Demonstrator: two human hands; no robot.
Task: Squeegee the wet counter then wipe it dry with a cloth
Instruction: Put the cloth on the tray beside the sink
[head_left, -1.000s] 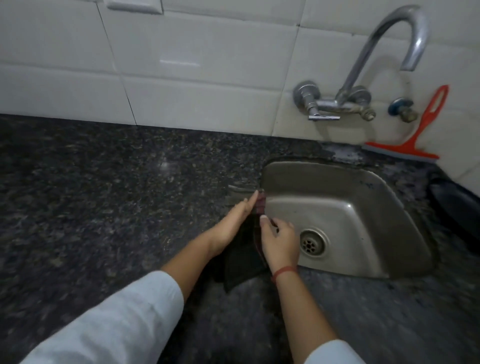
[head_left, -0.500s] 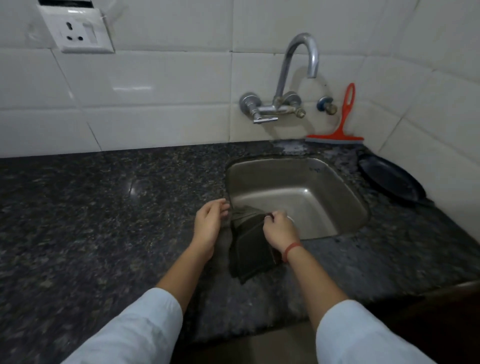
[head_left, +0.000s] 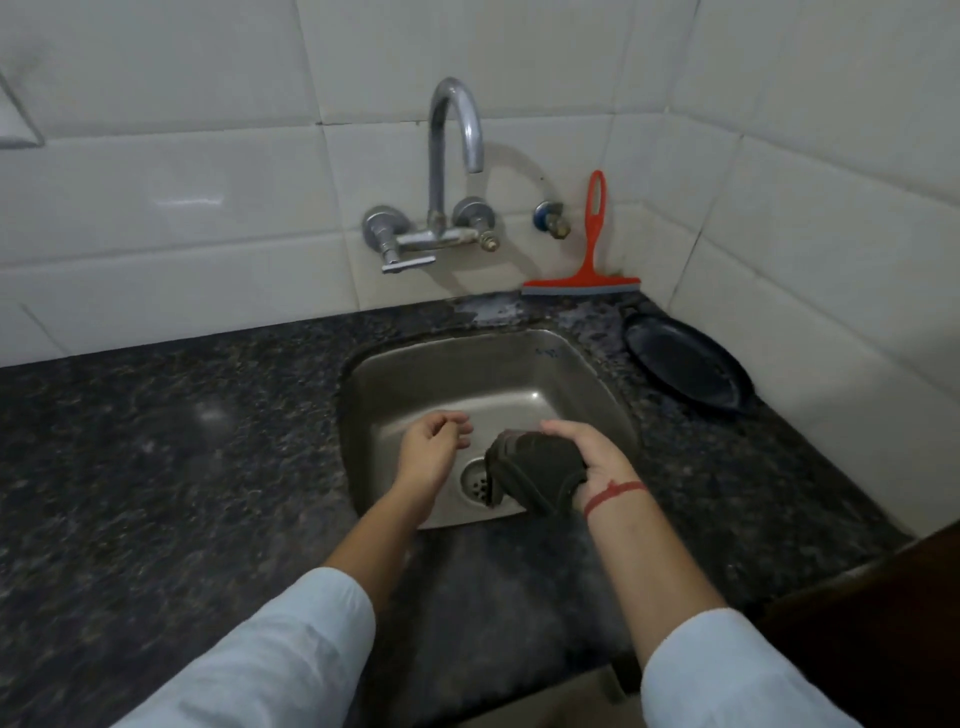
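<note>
Head | right hand grip holds bunched cloth | left hand loose, empty | squeegee handle up

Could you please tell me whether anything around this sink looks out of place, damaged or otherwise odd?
Only one thing: a pale, blotchy patch on the dark counter behind the sink, below the tap, looking like residue or wear; I cannot tell which. The squeegee leans upright against the tiles, and nothing looks spilled or broken.
</note>
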